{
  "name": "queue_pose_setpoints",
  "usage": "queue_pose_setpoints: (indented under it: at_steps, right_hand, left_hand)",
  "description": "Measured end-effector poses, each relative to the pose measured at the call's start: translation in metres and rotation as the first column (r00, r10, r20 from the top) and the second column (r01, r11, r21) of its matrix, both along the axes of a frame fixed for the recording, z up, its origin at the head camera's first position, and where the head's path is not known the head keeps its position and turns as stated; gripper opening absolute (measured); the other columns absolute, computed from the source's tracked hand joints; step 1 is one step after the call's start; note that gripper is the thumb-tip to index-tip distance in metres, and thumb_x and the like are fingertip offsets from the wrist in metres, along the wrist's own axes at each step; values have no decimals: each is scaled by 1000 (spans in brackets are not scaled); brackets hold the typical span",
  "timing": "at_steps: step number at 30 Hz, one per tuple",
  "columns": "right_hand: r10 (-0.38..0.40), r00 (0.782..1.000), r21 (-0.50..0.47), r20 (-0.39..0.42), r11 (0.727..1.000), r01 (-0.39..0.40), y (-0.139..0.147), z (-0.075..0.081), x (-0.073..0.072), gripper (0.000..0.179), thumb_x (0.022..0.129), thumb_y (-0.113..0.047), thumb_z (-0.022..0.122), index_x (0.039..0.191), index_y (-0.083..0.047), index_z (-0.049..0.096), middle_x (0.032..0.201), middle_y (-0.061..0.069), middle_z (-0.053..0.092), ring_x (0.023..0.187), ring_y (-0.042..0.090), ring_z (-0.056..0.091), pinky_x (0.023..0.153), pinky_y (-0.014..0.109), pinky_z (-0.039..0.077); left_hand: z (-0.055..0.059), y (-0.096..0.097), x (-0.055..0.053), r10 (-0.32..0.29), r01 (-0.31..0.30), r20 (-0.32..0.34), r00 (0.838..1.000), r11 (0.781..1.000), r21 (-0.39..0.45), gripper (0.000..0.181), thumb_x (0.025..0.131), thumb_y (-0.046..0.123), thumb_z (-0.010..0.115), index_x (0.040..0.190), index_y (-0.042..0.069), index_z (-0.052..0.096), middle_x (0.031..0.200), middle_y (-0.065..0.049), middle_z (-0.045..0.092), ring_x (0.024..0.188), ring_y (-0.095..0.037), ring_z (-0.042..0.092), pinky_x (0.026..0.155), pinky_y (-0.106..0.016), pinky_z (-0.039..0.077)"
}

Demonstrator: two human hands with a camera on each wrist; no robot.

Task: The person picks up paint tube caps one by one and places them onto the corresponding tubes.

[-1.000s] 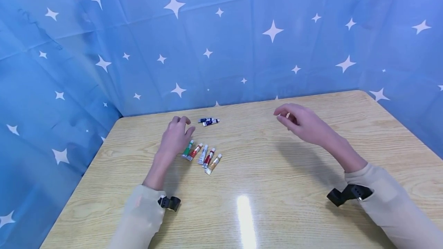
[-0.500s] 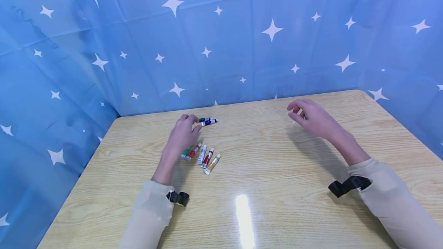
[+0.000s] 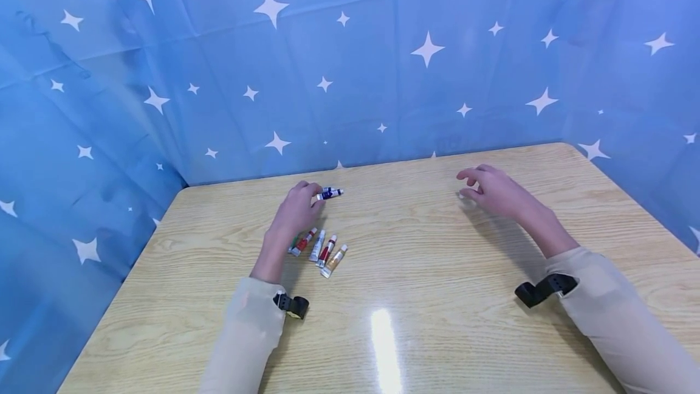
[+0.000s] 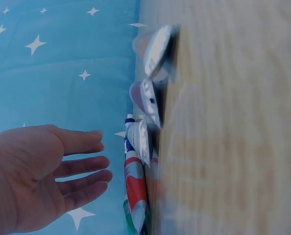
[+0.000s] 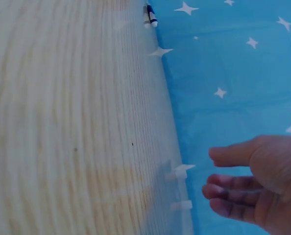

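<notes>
My left hand (image 3: 298,208) hovers at the two dark blue paint tubes (image 3: 330,194) near the table's back edge; its fingers hide part of them. In the left wrist view its fingers are loosely extended, apart from the red-orange paint tube (image 4: 135,183). Below it lies a row: a green tube (image 3: 294,241) mostly hidden by the hand, a red-orange tube, a white tube (image 3: 317,246), a dark red tube (image 3: 325,252) and an ochre tube (image 3: 334,261). My right hand (image 3: 500,193) hangs over the back right, fingers loosely bent, holding nothing visible.
A small white thing (image 3: 461,196) shows by the right fingertips; the right wrist view has two pale pieces (image 5: 181,171) there, too blurred to identify. The wooden table (image 3: 437,297) ends at a blue starry curtain (image 3: 361,78) behind and to the left.
My left hand has moved forward and right, from above the green tube to the dark blue tubes. The right hand has shifted slightly right, its fingers spreading a little. The tubes appear unmoved.
</notes>
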State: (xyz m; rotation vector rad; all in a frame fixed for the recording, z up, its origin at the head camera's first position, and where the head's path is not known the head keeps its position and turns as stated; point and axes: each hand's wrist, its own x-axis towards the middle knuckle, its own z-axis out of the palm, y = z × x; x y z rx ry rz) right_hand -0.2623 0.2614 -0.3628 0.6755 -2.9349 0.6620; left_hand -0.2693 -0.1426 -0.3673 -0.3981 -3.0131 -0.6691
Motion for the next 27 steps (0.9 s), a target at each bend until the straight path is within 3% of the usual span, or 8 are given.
queue_pose_setpoints:
  at_steps: [6, 13, 19, 27]
  right_hand:
    - [13, 1000, 4, 7, 1000, -13, 3, -4, -4, 31, 97, -5, 65, 125, 8, 63, 109, 27, 62, 96, 38, 63, 78, 50, 54]
    - [34, 999, -2, 36, 999, -34, 5, -9, -10, 30, 96, -3, 66, 125, 6, 63, 107, 25, 63, 90, 35, 64, 78, 49, 54]
    - [53, 997, 8, 48, 999, -53, 4, -11, -14, 25, 96, -3, 66, 120, 6, 65, 97, 16, 65, 84, 28, 63, 76, 47, 53]
    - [76, 996, 22, 45, 997, -77, 5, -15, -15, 12, 95, 0, 64, 105, 4, 69, 83, 6, 64, 72, 17, 55, 67, 39, 47]
  left_hand:
    - [2, 2, -8, -16, 18, 31, 999, 999, -45, 33, 102, 14, 60, 131, -2, 62, 133, -20, 58, 123, -34, 56, 104, -46, 46]
    - [3, 5, -17, -62, 65, 28, 998, 991, -115, 28, 100, 10, 62, 125, -2, 66, 121, -20, 62, 112, -32, 61, 98, -43, 50]
    - [3, 8, -25, -98, 105, 45, 994, 979, -175, 27, 100, 9, 62, 125, -1, 67, 120, -19, 63, 111, -31, 61, 96, -42, 51]
    - [4, 16, -30, -64, 88, 108, 992, 970, -227, 21, 101, 11, 61, 119, 4, 70, 120, -14, 64, 109, -27, 60, 93, -42, 52]
